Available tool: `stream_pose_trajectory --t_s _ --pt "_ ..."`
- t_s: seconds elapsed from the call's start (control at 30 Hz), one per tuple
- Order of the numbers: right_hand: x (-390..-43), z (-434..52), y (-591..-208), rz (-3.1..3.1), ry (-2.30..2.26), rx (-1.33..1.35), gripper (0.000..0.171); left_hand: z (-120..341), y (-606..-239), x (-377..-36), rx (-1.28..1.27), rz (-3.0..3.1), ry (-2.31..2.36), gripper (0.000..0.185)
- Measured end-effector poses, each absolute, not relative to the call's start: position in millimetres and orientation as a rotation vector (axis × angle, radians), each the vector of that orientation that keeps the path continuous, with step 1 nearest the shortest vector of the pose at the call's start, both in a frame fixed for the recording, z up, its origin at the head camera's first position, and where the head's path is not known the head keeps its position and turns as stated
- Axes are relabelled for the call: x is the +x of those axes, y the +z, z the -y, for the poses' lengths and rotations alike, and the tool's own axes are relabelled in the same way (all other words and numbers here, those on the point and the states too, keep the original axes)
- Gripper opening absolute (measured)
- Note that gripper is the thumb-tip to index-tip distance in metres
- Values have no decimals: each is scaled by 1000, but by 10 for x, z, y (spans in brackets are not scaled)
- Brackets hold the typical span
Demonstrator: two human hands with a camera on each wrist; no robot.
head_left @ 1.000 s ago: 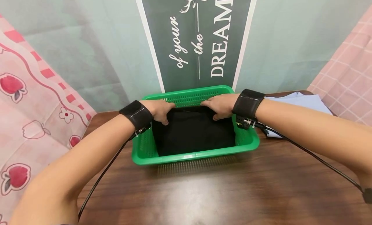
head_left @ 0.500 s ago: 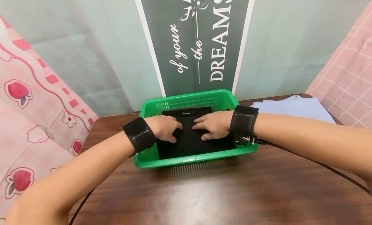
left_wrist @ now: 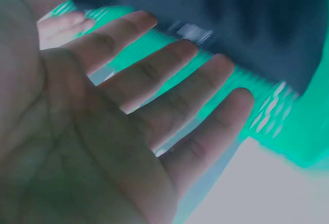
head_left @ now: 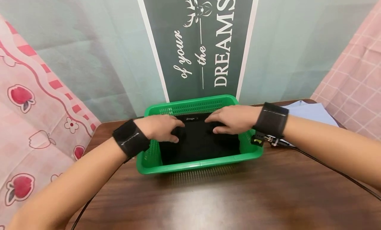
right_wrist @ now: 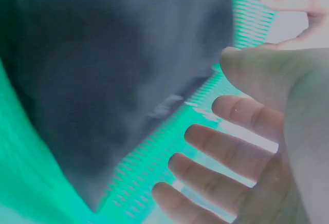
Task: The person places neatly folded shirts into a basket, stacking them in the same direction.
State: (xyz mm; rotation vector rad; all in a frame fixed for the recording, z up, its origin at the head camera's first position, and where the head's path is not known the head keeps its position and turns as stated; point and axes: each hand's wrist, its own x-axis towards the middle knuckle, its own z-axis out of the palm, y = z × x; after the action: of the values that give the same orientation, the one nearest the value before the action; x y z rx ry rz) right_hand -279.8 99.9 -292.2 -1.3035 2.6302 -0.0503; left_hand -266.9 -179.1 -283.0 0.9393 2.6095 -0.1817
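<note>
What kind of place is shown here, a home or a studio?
Probably a staged recording corner, not a lived-in room: patterned pink sheets hang as backdrops, a "DREAMS" banner covers the wall, and a wooden table carries a green basket with a folded black garment.

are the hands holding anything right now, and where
Nothing is held. Both the left hand and right hand are open, fingers spread above the black cloth in the green basket.
</note>
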Motion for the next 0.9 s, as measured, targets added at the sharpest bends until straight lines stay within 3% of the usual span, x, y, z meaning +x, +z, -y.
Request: stream_pose_trajectory --t_s 0.27,0.6,0.9 --pt "-2440 -1371 -2612 -2856 -493 -1371 51 2064 -2394 -2113 1150 -2944 377 61" --pt "-2247 -2233 -2937 -3097 -718 -891 53 2045 -2849 -1352 1478 -3117 877 40" --pt "-2369 -3130 -3584 -3197 -407 -566 48 1941 -3086 -1213 1644 -3167 772 29"
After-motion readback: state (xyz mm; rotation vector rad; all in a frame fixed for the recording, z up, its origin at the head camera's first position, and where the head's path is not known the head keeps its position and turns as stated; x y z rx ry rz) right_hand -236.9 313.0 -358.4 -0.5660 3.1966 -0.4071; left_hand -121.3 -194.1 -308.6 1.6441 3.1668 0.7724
